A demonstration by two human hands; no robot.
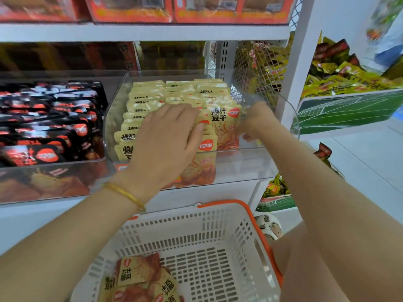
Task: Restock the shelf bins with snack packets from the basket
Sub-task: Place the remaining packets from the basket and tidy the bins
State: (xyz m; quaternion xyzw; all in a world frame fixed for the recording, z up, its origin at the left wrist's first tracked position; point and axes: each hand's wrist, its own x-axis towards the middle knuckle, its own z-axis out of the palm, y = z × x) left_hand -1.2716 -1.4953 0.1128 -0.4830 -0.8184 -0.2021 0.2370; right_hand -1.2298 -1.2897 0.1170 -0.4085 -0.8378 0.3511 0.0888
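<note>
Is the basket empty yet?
Not empty: a few yellow packets lie in the near left corner of the basket; the rest of its floor is bare.

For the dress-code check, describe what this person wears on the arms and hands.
Both forearms are bare, with no sleeves in view and no gloves. The left hand has a thin gold-coloured bracelet at its wrist, and no ring shows on it. The right hand shows no watch or band at the wrist; its fingers are partly hidden, so rings there cannot be ruled out.
</note>
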